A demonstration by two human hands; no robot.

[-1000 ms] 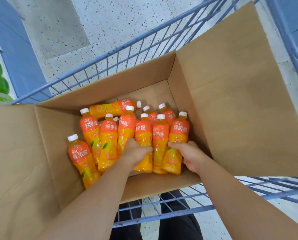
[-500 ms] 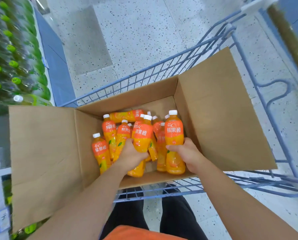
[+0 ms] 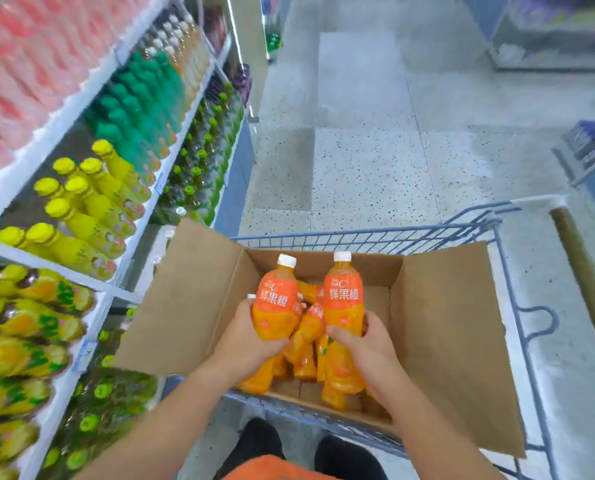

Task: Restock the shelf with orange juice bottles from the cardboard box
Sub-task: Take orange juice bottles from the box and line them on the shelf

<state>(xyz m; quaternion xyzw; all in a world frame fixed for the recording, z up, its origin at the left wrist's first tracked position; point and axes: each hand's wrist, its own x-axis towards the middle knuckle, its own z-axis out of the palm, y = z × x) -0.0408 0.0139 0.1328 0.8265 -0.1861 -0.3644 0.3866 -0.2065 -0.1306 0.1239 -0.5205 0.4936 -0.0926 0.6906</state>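
An open cardboard box (image 3: 441,327) sits in a blue wire cart (image 3: 386,239) in front of me. Each of my hands holds one orange juice bottle with a white cap, raised above the box. My left hand (image 3: 244,344) grips the lower body of the left bottle (image 3: 278,299). My right hand (image 3: 365,344) is wrapped around the middle of the right bottle (image 3: 343,296). Several more orange juice bottles (image 3: 306,344) lie in the box beneath them, partly hidden by my hands.
A white shelf unit (image 3: 81,355) runs along the left, packed with yellow-capped bottles (image 3: 81,209), green bottles (image 3: 140,109) and pink items at the top. Speckled floor (image 3: 368,168) stretches ahead. Another display (image 3: 587,150) stands at the right.
Both hands have lifted their bottles up out of the pile in the box. The view has swung up and left, bringing the shelves into sight.
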